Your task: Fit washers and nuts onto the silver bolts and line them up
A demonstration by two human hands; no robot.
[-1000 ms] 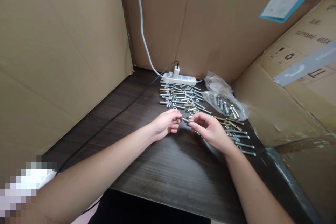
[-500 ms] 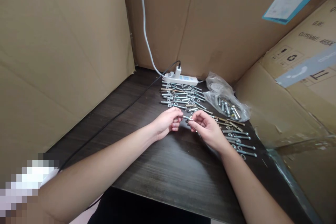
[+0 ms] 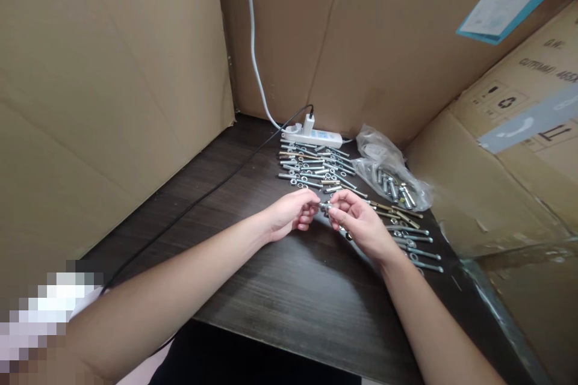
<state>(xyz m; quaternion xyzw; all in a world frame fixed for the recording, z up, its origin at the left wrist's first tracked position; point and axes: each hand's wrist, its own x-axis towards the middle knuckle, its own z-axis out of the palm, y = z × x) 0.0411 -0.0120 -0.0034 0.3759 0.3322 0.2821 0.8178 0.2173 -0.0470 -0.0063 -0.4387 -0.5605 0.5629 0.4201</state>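
My left hand [image 3: 289, 215] and my right hand [image 3: 359, 219] meet above the middle of the dark wooden table [image 3: 253, 289]. Between their fingertips sits a small silver bolt [image 3: 324, 207]. The left fingers pinch one end of it. The right thumb and forefinger pinch a small washer or nut at the other end, and I cannot tell which. Rows of silver bolts with washers [image 3: 311, 167] lie just behind the hands. More bolts [image 3: 413, 240] lie in a row to the right of my right hand.
A clear plastic bag of bolts [image 3: 391, 177] lies at the back right. A white power strip [image 3: 311, 135] with a white cord [image 3: 253, 54] and a black cable [image 3: 203, 198] sits at the back. Cardboard boxes [image 3: 112, 90] wall in the table on the left, back and right.
The hands have drawn closer together, so the gap over the bolt has narrowed. The view has shifted slightly to the left.
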